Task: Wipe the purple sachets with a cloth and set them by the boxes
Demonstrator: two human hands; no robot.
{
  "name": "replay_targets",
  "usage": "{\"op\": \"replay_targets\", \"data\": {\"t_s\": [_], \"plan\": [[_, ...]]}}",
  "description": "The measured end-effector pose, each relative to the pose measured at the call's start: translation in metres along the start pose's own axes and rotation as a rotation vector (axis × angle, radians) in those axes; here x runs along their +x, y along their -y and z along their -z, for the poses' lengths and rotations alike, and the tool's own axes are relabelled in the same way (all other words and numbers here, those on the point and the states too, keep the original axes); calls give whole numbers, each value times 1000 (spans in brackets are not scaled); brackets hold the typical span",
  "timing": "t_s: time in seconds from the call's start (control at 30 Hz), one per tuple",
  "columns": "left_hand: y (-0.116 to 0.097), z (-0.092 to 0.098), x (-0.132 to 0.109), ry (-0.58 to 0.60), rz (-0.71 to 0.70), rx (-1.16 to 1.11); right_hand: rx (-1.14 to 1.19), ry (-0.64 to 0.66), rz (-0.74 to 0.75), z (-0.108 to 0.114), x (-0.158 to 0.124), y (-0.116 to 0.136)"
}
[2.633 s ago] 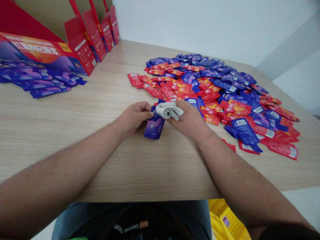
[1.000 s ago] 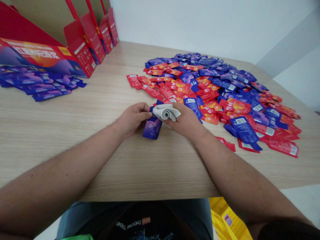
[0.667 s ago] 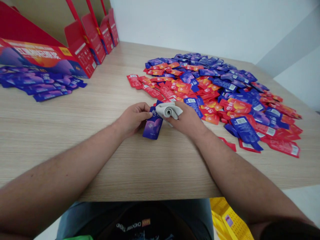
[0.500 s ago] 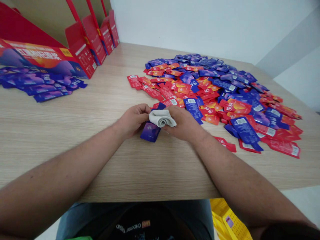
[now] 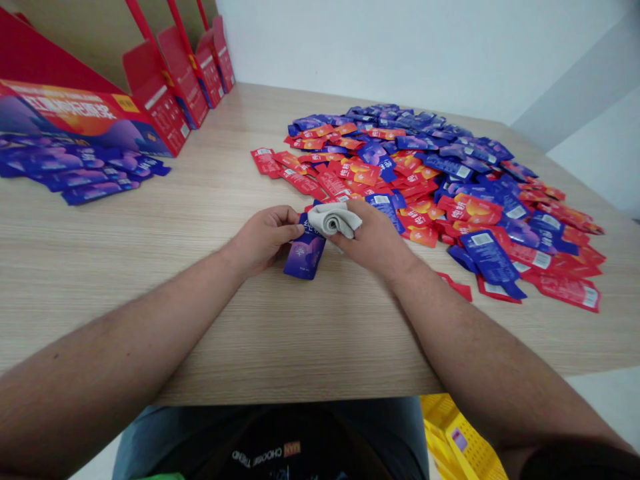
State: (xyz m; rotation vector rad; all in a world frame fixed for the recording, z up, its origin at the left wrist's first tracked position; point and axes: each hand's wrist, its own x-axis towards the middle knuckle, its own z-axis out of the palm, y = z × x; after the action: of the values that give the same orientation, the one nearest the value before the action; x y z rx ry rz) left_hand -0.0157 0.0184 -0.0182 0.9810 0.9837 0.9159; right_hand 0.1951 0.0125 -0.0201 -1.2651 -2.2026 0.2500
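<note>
The left hand (image 5: 265, 241) is pinching the purple pouch (image 5: 304, 259) by its edge near the pouch heap (image 5: 425, 180), seemingly steadying it, while the right hand (image 5: 377, 239) is clutching a grey cloth (image 5: 333, 219) over its upper part.

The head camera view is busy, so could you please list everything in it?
Table: one, light wood, middle
Held pouch: one, purple-blue, centre
Cloth: one, pale grey, over the held pouch's top
Loose pouches: many, red and purple-blue, heaped right of centre
Boxes: several, mostly red, upper left
Other pouches: several, purple-blue, before the boxes
Crate: one or more, yellow, lower right
Wall: one or more, white, back
Floor: one, pale, lower right
Unclear item: one, green, bottom edge
Shirt: one, black, bottom middle
Trousers: one pair, bluish, beside the shirt
Forearms: two, lower corners
Left hand: one, pinching the held pouch
Right hand: one, gripping the cloth
</note>
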Motion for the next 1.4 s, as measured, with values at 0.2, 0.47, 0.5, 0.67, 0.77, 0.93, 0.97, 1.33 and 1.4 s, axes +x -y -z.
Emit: {"op": "replay_targets", "data": {"t_s": [0.2,0.47,0.5,0.67,0.77,0.93,0.97,1.33,1.4], "plan": [[-1,-3,0,-71,53,28,-13,39,13,1,0,2],[-3,-4,-1,-92,67,7,-49,177,122,2,-2,11],[-2,-3,-1,-92,68,7,-72,144,78,3,-2,12],[-2,-3,0,-90,71,26,-96,189,75,4,-2,15],[-1,-4,1,-105,64,25,-63,239,110,4,-3,18],[-1,-4,1,-122,55,13,-112,180,45,3,-3,20],[-1,-4,1,-121,53,23,-95,236,96,3,-3,22],[-1,-5,2,-156,36,69,-72,310,157,0,-4,26],[-1,-5,2,-156,32,55,-82,271,127,0,-4,26]]}}
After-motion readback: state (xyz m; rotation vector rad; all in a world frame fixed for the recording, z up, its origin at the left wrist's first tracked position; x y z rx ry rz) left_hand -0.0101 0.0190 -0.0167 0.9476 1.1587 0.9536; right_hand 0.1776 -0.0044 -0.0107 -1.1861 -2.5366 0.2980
